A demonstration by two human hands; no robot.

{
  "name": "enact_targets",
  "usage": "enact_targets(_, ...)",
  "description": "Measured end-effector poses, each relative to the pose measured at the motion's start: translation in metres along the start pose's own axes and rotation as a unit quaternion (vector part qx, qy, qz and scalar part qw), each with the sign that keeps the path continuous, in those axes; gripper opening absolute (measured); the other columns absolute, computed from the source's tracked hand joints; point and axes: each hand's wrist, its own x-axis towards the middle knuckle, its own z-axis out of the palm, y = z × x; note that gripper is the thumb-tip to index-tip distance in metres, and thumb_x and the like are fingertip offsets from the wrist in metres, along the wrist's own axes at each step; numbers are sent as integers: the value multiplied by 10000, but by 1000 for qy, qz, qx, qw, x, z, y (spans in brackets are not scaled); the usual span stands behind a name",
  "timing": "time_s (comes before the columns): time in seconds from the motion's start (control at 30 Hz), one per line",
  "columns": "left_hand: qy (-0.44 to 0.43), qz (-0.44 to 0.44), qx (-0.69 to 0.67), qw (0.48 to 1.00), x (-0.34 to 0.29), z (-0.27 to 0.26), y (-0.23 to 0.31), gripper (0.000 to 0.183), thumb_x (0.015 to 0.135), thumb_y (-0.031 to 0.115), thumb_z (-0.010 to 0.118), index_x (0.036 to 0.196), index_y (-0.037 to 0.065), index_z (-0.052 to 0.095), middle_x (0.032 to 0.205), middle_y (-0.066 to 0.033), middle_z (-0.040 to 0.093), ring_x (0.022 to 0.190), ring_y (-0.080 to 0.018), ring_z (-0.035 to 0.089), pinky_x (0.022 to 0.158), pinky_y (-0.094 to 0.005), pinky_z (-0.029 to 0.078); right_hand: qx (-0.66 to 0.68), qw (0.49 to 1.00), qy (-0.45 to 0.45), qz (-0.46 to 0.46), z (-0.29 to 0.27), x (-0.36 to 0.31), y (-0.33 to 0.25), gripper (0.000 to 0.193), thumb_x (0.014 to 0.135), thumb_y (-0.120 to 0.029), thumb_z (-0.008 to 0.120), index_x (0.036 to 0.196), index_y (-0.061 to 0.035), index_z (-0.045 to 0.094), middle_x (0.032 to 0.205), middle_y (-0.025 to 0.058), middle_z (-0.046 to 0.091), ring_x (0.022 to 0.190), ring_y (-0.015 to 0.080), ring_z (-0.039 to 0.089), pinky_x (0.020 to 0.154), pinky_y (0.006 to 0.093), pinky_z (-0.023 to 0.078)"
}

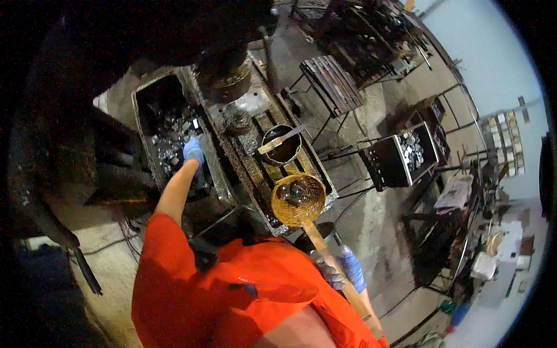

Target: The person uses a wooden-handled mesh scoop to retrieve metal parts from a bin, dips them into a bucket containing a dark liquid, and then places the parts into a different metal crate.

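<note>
My left hand (194, 152), in a blue glove, reaches down into a dark metal trough (210, 168). It is at a heap of small shiny metal pieces (168, 142); its fingers blend into them, so their grip is unclear. My right hand (342, 269), in a blue and grey glove, is closed around the long wooden handle (319, 240) of a round wicker basket (316, 200). Several dark glossy pieces (297, 191) lie inside the basket, which is over the near end of a slatted metal bench (252, 182).
Beyond the basket stands a round pot (283, 155) of dark liquid with a flat brush (278, 140) across its rim. A slatted stool (332, 87) and a box of metal pieces (413, 152) stand to the right. A dark hose (87, 269) hangs at the left.
</note>
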Motion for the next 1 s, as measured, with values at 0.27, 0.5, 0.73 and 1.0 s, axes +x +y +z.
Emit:
enact_targets(0.27,-19,111,261,959,27,-11,-31,317,770,281,566,1008,76,605,1026,-206,595,972,-359,561,782,-414,458,-15,1000,6,19,3,1,-6,589,802,-546,510,1031,-5,480,638,36,451,400,93,368,307,208,293)
enact_targets(0.5,34,109,-19,993,-45,-65,29,315,689,79,642,976,-45,611,894,-130,660,798,-197,615,726,-292,467,-27,999,-24,34,0,4,-7,598,811,-567,479,1023,-8,490,619,16,436,399,83,357,303,205,307)
enact_targets(0.73,29,182,-300,936,-121,-122,65,202,705,-60,539,886,15,586,771,-30,609,586,-85,495,504,-219,406,-41,999,7,5,6,-2,-7,597,823,-558,456,1057,-9,469,643,28,431,410,82,351,317,198,298)
enact_targets(1.0,-88,500,-39,861,-276,-92,197,205,707,71,556,903,32,599,813,-104,613,722,-217,602,626,-297,492,-15,1000,-6,21,9,4,-11,678,806,-539,490,1166,34,442,645,54,442,405,97,356,304,218,291)
